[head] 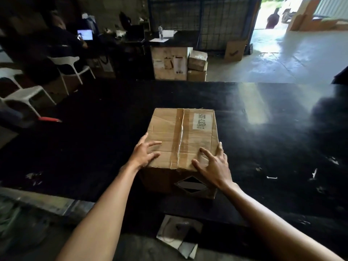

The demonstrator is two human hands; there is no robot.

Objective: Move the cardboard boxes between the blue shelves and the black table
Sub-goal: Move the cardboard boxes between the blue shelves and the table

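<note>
Leftmost, around ten o'clock, white chairs (67, 68) stand in deep shadow, where little else can be made out. Nearer the middle, the left hand (145, 154) lies spread on the near left corner of the cardboard box (183, 136), fingers straight on the top, thumb over the left edge. That box sits upright on the black table (273, 138), close to its near edge, roughly at centre; its long axis and taped seam run from six toward twelve o'clock, and a white label (200, 121) lies along the far right of the top. At the near right corner the right hand (214, 164) rests wide, fingers splayed on top and the outer ones at the right edge. Both forearms are cut off by the bottom border. Stacked boxes (178, 64) stand at twelve o'clock beyond the table; the bright doorway (273, 14) at one o'clock is washed out.
</note>
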